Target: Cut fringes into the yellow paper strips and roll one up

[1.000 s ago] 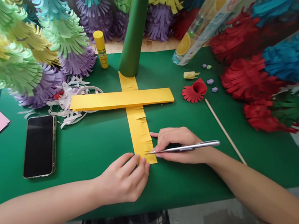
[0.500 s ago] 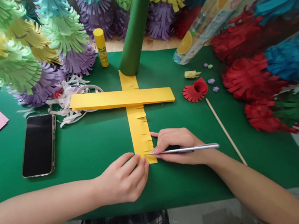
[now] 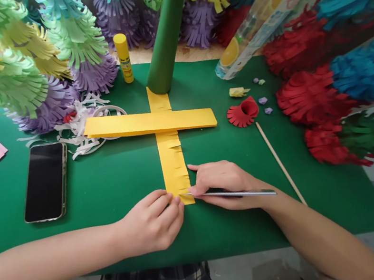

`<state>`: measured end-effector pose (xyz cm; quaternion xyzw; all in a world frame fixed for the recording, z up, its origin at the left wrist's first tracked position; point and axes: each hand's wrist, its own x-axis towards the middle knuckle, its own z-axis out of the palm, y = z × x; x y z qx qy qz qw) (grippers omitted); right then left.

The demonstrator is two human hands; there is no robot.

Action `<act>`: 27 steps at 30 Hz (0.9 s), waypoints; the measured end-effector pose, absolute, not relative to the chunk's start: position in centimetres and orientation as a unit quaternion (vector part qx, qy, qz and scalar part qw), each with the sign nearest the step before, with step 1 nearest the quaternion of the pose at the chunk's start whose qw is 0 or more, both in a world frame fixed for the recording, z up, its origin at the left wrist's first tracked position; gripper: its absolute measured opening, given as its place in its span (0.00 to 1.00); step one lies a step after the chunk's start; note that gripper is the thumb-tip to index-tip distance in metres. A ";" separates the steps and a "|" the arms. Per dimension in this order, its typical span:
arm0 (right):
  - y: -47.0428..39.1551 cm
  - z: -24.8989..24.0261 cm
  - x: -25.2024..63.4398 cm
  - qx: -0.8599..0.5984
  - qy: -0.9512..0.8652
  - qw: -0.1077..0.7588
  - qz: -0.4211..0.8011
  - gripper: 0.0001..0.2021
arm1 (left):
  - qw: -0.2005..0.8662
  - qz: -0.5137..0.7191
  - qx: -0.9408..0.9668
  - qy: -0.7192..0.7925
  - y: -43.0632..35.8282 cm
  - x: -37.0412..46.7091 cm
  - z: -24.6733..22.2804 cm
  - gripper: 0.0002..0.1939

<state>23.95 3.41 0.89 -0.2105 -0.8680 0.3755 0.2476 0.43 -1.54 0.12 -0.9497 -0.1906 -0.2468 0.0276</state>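
Observation:
A strip of yellow paper [image 3: 168, 162] lies lengthwise in front of me, with slits along its right edge. My left hand [image 3: 159, 219] presses its fingertips on the strip's near end, fingers bent together. In my right hand [image 3: 225, 184] is a slim silver craft knife [image 3: 250, 193], gripped like a pen. Its thin tip touches the paper near the lowest slits. Crossing over the strip is a folded yellow paper band [image 3: 151, 121]. The foot of a green paper cone [image 3: 162, 62] rests at the strip's far end.
On the green mat [image 3: 113, 172] are a phone [image 3: 46, 181], white paper shreds [image 3: 79, 127], a glue stick [image 3: 124, 59], a red fringed paper piece [image 3: 243, 112] and a wooden stick [image 3: 280, 162]. A clear bottle [image 3: 259, 14] leans at back right. Fringed paper columns [image 3: 85, 37] stand behind.
The knife's back end has dropped a little toward me, its tip staying near the lowest slits. My left hand keeps its place on the strip. The whole view has shifted slightly.

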 end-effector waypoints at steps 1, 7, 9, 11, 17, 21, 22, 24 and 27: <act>3.4 1.0 24.0 -0.212 -0.869 0.244 0.373 0.04 | 0.026 -0.246 -0.950 -0.191 -1.5 0.4 0.1 0.09; 3.6 1.5 24.3 -0.223 -0.873 0.225 0.372 0.05 | 0.015 -0.246 -0.950 -0.193 -1.5 0.4 0.2 0.09; 3.7 1.6 24.5 -0.221 -0.873 0.220 0.375 0.05 | 0.018 -0.245 -0.950 -0.192 -1.5 0.4 0.2 0.09; 3.8 1.7 24.6 -0.221 -0.873 0.214 0.378 0.05 | 0.023 -0.243 -0.951 -0.191 -1.5 0.4 0.2 0.09; 3.9 2.0 25.2 -0.226 -0.875 0.198 0.378 0.05 | 0.026 -0.240 -0.951 -0.191 -1.5 0.4 0.2 0.09; 3.9 2.2 25.5 -0.225 -0.875 0.192 0.382 0.05 | 0.023 -0.243 -0.951 -0.189 -1.5 0.4 0.2 0.09; 4.0 2.3 25.6 -0.225 -0.876 0.191 0.382 0.05 | 0.023 -0.243 -0.951 -0.189 -1.5 0.4 0.2 0.08; 4.1 2.3 25.7 -0.225 -0.877 0.189 0.380 0.05 | 0.022 -0.241 -0.952 -0.188 -1.5 0.4 0.3 0.08; 4.2 2.4 25.8 -0.218 -0.880 0.186 0.379 0.06 | 0.021 -0.240 -0.952 -0.187 -1.5 0.3 0.3 0.08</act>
